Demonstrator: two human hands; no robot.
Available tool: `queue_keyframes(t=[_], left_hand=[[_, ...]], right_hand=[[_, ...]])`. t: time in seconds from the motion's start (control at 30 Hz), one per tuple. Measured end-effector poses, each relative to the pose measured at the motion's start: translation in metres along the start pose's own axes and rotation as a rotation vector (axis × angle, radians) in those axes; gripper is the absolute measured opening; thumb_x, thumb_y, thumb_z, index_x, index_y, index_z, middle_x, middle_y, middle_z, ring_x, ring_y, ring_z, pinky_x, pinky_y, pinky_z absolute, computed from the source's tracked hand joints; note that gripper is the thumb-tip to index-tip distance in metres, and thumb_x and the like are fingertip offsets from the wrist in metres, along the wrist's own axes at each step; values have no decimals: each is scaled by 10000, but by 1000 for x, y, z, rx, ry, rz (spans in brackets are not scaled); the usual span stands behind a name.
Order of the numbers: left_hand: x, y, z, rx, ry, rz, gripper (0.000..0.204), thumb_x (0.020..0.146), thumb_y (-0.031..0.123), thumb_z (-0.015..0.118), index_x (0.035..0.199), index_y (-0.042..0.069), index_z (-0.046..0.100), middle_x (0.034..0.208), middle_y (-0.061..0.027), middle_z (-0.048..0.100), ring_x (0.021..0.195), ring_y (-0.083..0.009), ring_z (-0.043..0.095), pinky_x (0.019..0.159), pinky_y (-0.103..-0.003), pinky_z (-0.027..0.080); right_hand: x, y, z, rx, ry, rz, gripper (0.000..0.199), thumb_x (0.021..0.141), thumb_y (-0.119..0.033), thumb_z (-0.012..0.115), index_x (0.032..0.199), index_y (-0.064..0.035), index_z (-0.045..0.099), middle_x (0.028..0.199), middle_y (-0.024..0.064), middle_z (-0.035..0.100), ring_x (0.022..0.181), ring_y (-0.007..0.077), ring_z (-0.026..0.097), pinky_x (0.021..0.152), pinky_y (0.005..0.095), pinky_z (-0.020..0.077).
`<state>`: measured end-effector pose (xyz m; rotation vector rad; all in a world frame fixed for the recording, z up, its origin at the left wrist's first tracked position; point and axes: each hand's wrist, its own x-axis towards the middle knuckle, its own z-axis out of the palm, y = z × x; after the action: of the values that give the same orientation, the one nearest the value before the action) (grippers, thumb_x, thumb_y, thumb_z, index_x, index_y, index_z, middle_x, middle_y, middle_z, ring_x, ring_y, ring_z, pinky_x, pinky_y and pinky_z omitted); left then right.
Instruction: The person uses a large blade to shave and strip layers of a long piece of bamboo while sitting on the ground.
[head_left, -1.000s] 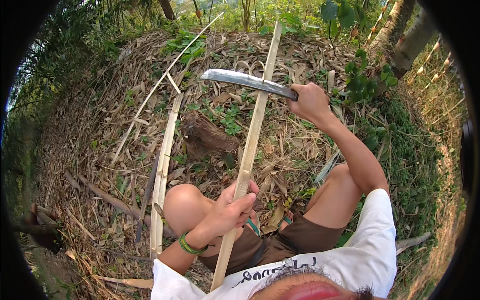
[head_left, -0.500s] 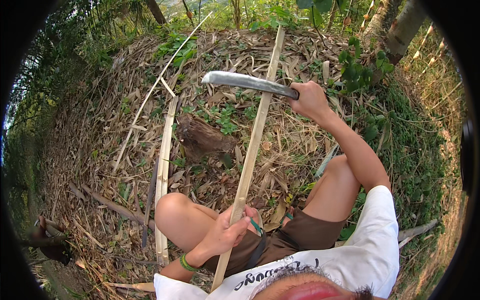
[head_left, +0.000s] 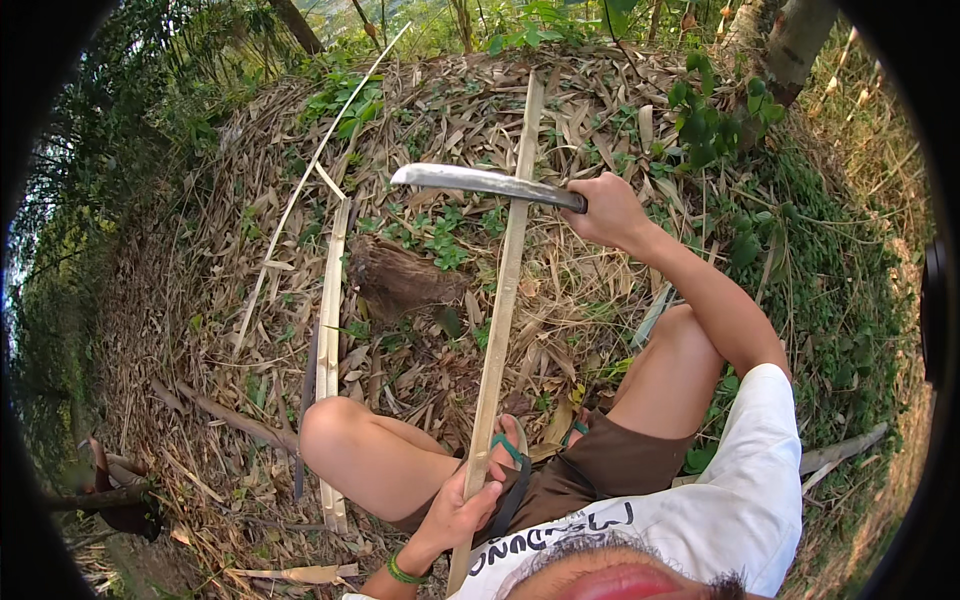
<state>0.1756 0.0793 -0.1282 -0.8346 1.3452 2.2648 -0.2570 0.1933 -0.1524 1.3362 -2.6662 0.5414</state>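
My left hand (head_left: 462,515), with a green bracelet at its wrist, is closed round the near part of a long pale split-bamboo strip (head_left: 502,300). The strip slants from my lap out over the leaf litter, its far end up the slope. Out at arm's length, my right hand (head_left: 607,213) grips the dark handle of a machete (head_left: 455,179). Its curved blade points left and lies across the strip's far half. From this angle I cannot tell whether the edge is biting into the bamboo or only resting against it.
Left of the strip sits a brown stump (head_left: 405,280). Further left lie several pale bamboo strips (head_left: 333,300) and a thin pole (head_left: 290,210). A fallen branch (head_left: 235,418) is beyond my left knee. A tree trunk (head_left: 798,50) stands at the far right.
My left hand has drawn closer to my body, and the bamboo strip has come nearer with it. The machete and my right hand have shifted slightly nearer and left.
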Motion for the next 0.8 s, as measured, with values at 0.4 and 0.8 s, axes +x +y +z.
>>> queue_keyframes(t=[0.4,0.8], left_hand=[[-3,-29,11,29,21,13,140,1028,140,557,1130,52,517,650,71,442,487,-21,365,439,-214,280],[32,-5,17,142,56,324,565,1085,524,210,1124,28,477,644,50,340,453,-32,279,397,-191,239]], right_hand=[[-21,15,-9,118,-63,132,277,801,-305,704,827,-30,724,755,199,691,724,382,685,710,484,558],[-26,61,0,319,122,367,392,821,-357,682,774,32,693,595,167,595,574,313,595,599,430,455]])
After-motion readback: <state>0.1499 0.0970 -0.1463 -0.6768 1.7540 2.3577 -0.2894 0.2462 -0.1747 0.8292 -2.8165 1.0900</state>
